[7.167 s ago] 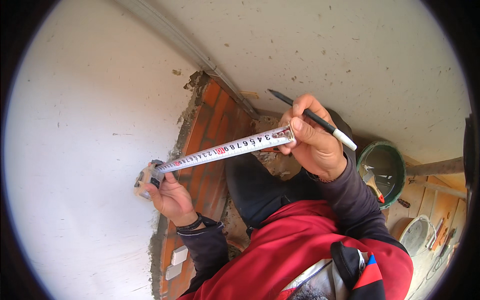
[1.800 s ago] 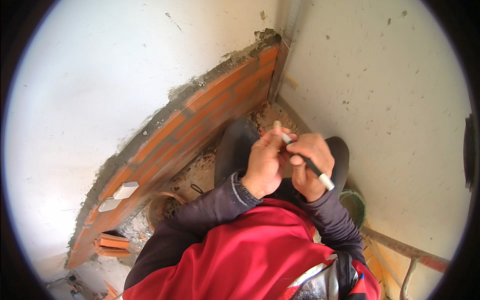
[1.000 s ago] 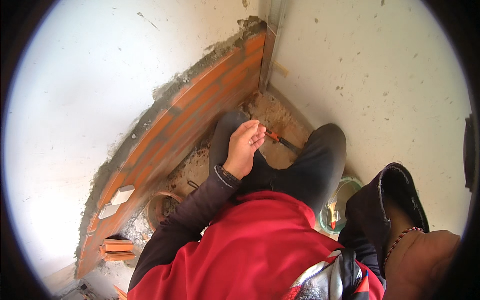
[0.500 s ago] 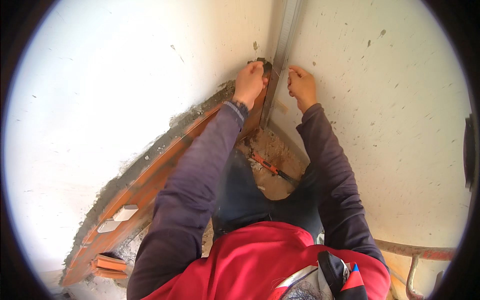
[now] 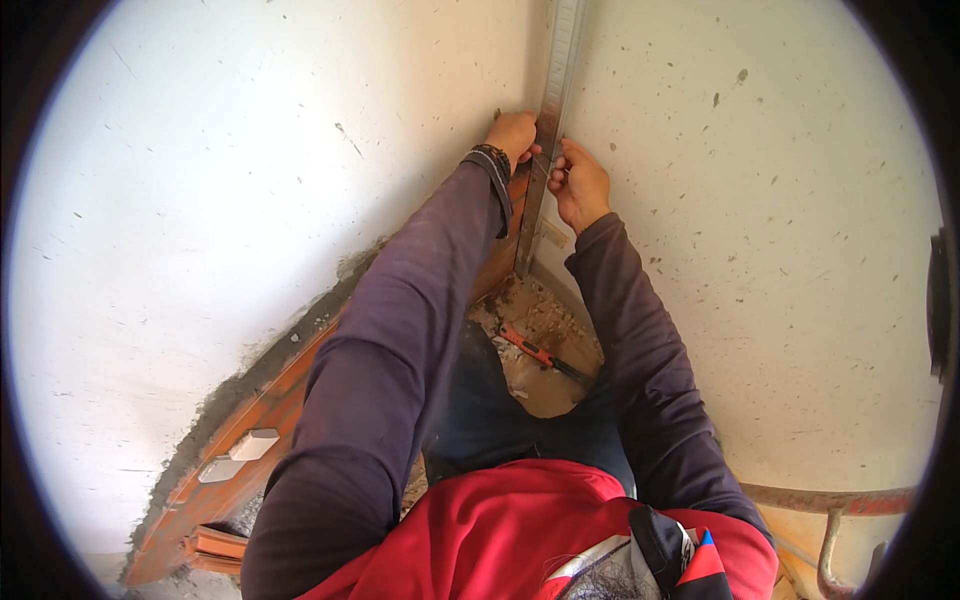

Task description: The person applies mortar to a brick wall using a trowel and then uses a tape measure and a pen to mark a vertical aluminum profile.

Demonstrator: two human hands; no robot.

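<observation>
An upright metal profile (image 5: pixel 551 105) stands in the corner between two white walls, with both my hands close to it. My left hand (image 5: pixel 513 135), a dark band at its wrist, is closed at the profile's left side, above the brickwork; its fingertips are partly hidden. On the other side, my right hand (image 5: pixel 583 186) has its fingers pinched together near the profile's edge. A thin pale string (image 5: pixel 542 165) runs between the two hands across the profile, hard to make out in full.
Red bricks (image 5: pixel 270 405) edged with grey mortar (image 5: pixel 215 420) run along the left wall's base. White pieces (image 5: pixel 253 444) stick out from them, with loose bricks (image 5: pixel 215 545) below. An orange-and-black tool (image 5: pixel 530 345) lies on the rubble-strewn floor. A rusty metal bar (image 5: pixel 850 501) is at lower right.
My hands have come closer together at the profile. My left hand has moved slightly right and up against it; my right hand has shifted left and a little down. The view has shifted slightly.
</observation>
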